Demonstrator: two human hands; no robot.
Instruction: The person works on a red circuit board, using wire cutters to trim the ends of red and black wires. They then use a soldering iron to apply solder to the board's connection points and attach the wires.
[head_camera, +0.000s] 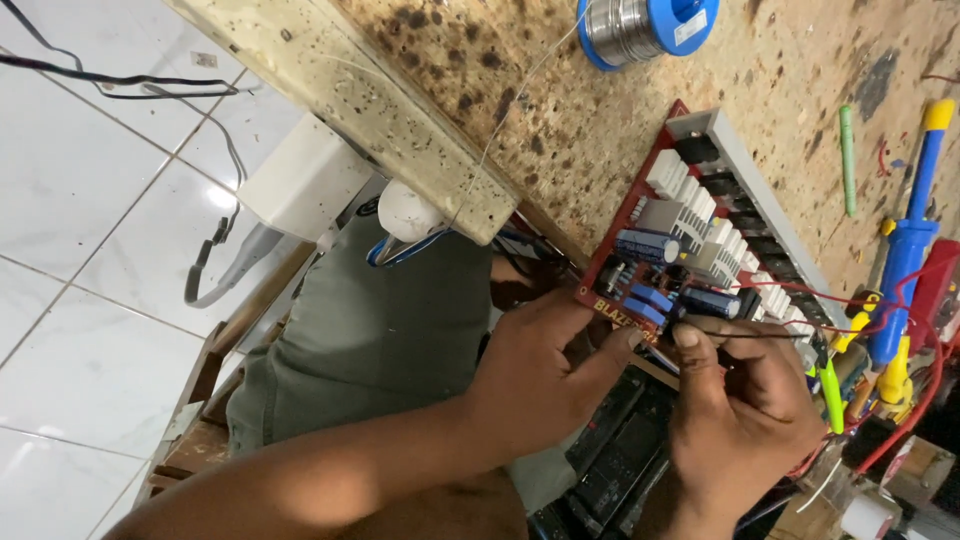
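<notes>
Red circuit board (672, 262), carrying blue capacitors and white blocks, at the near edge of the speckled workbench (600, 120). Left hand (540, 370) grips the board's corner; right hand (740, 410) pinches a thin black wire (760, 336) beside it. Solder spool (645, 28) and blue desoldering pump (905, 250) lie beyond.

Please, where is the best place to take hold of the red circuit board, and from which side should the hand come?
Probably the bare near edge of the red circuit board, where the left hand already touches it. Come from the table edge side, pinching the rim. The top is crowded with blue capacitors and white blocks, and a grey finned bar runs along the far side.
</notes>
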